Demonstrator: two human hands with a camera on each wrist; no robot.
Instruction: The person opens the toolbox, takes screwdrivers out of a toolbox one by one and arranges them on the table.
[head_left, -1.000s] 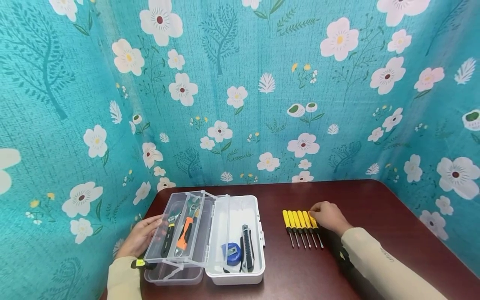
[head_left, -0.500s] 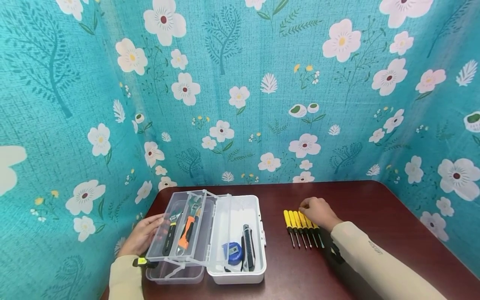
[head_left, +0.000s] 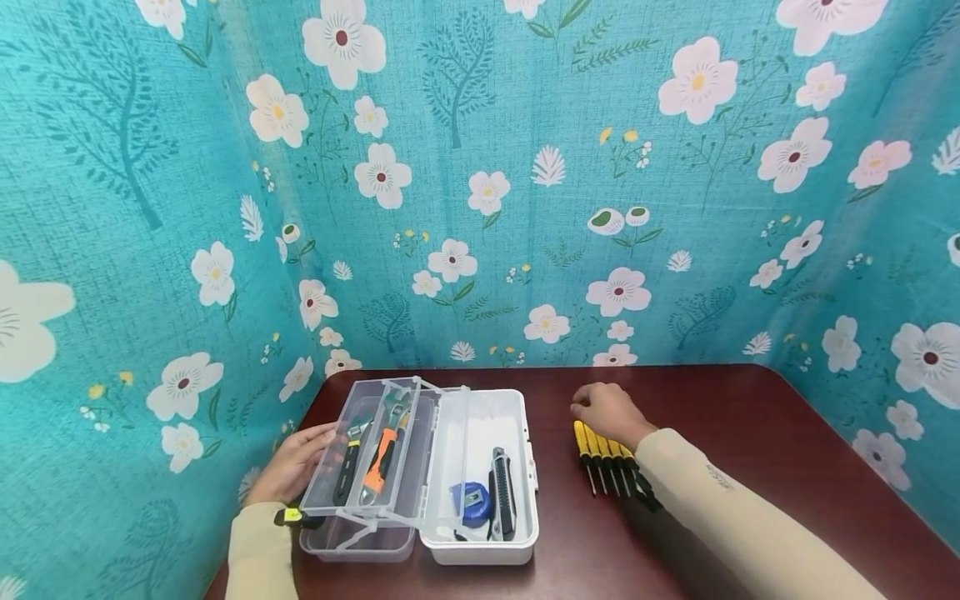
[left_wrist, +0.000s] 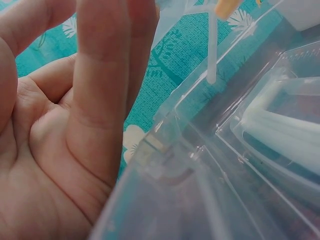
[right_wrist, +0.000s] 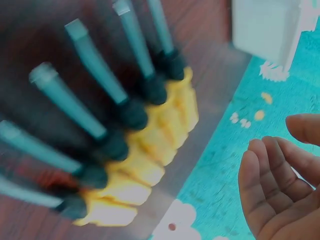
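My left hand (head_left: 296, 460) is at the left edge of a clear plastic tray (head_left: 330, 492) on a toolbox, its straight fingers (left_wrist: 100, 85) against the tray's side. In the tray lie an adjustable wrench with a black and yellow handle (head_left: 347, 473) and one with an orange and black handle (head_left: 381, 460). My right hand (head_left: 611, 412) hovers just beyond the handle ends of several yellow-handled screwdrivers (head_left: 596, 444), fingers loosely bent, holding nothing. The screwdrivers lie side by side, tips toward me; the right forearm partly covers the rightmost ones in the head view.
The white toolbox base (head_left: 480, 554) holds a blue tape measure (head_left: 474, 504) and a black utility knife (head_left: 502, 496). A clear lid part (head_left: 360, 550) spreads open below the tray. The dark red table (head_left: 735, 450) ends at a floral teal curtain (head_left: 555, 250).
My right hand has slid left from the rightmost screwdriver handle to the left end of the row. The left hand keeps its place at the tray; the head view has shifted slightly.
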